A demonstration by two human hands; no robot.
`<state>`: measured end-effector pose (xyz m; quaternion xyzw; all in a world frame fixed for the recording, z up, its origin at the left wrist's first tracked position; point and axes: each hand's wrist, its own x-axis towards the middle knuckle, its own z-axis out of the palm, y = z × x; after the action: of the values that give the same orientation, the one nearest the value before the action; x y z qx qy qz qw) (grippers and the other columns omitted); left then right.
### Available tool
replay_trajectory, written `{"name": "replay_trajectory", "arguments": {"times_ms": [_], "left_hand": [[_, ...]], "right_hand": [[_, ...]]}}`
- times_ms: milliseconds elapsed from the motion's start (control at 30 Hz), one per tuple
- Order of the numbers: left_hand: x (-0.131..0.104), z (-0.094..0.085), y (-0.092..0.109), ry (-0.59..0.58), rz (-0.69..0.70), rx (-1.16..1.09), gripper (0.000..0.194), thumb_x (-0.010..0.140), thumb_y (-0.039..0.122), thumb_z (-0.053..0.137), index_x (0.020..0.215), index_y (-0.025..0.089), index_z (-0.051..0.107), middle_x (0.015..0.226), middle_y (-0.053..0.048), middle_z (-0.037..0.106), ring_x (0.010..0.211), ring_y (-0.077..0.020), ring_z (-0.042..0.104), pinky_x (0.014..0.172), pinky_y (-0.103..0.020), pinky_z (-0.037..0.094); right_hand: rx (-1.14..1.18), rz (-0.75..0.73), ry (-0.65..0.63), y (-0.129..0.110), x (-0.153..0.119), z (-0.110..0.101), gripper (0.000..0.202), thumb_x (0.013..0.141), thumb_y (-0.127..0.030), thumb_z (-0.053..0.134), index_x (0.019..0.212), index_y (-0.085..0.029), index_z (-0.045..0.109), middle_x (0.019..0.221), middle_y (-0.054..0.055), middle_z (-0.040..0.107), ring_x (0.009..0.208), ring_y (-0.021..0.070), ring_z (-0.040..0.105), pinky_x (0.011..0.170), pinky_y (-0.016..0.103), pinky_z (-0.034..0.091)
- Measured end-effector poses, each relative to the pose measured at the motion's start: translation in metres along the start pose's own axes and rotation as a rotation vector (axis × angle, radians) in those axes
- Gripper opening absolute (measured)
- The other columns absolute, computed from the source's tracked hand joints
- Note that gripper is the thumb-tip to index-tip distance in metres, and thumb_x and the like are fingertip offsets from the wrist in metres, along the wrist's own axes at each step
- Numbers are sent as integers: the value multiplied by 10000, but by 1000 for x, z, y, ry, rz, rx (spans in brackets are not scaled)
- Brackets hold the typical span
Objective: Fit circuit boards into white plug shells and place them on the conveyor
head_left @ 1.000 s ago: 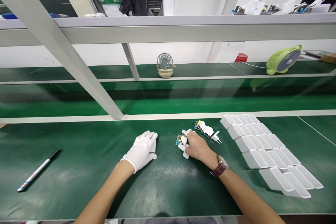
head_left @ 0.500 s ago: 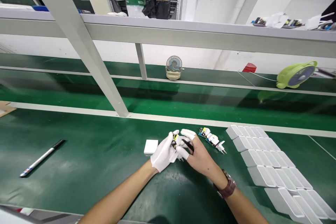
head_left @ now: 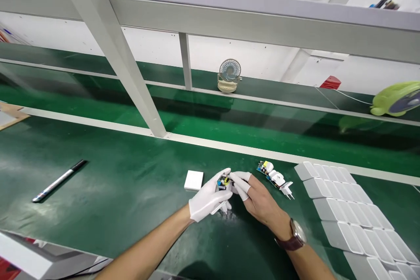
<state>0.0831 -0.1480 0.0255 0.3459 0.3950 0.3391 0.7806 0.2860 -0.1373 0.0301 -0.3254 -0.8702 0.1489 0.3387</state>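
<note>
My left hand (head_left: 208,197), in a white glove, is closed around a small circuit board (head_left: 224,182) carrying yellow, blue and black parts. Below its fingers a white plug piece (head_left: 225,206) with metal pins sticks out; how it joins the board is hidden. My right hand (head_left: 254,190) wears white fingertip covers and a wristwatch. Its bent fingers meet at the board's right side, and what they pinch is hidden. A square white case (head_left: 194,180) lies left of my hands. Another set of circuit boards with white plug parts (head_left: 274,178) lies to their right.
Rows of white plastic housings (head_left: 352,210) line the right of the green table (head_left: 131,192). A marker pen (head_left: 59,181) lies at left. Behind the table's pale edge stand a slanted metal post (head_left: 114,52), a small fan (head_left: 229,74) and a green fan (head_left: 397,98).
The view has tilted down and shifted left. My left hand has turned the circuit board so its parts show more. The black tool seen in my right hand is now out of sight.
</note>
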Motion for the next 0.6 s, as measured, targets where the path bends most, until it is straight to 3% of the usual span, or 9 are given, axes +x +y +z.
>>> {"name": "replay_trajectory", "arguments": {"times_ms": [100, 233, 467, 600], "left_hand": [[-1, 2, 1, 11, -17, 33, 934, 875, 354, 716, 1586, 239, 121, 827, -24, 680, 554, -134, 671, 495, -238, 548], [-3, 2, 1, -50, -38, 61, 974, 902, 406, 681, 1591, 297, 0, 781, 5, 672, 535, -130, 663, 479, -231, 539], [0, 7, -2, -30, -51, 135, 872, 876, 496, 680, 1556, 255, 190, 784, -29, 701, 483, -109, 614, 431, -209, 501], [3, 9, -6, -17, -49, 126, 829, 843, 529, 699, 1491, 210, 294, 734, -25, 699, 455, -116, 598, 400, -209, 487]], "right_hand": [[-90, -78, -6, 5, -5, 2, 658, 944, -34, 462, 1542, -273, 328, 1265, 150, 608, 1103, 284, 613, 898, 483, 578], [-137, -74, -89, 5, -11, 0, 625, 930, -38, 465, 1519, -214, 353, 1325, 182, 562, 1156, 311, 575, 919, 510, 562], [-115, -35, -123, 10, -21, 4, 398, 962, -98, 441, 1283, -281, 590, 1086, 110, 667, 1033, 289, 631, 834, 515, 557], [-71, 13, -130, 9, -24, 4, 285, 996, -178, 461, 1169, -290, 658, 1069, 108, 677, 1013, 292, 634, 834, 523, 535]]}}
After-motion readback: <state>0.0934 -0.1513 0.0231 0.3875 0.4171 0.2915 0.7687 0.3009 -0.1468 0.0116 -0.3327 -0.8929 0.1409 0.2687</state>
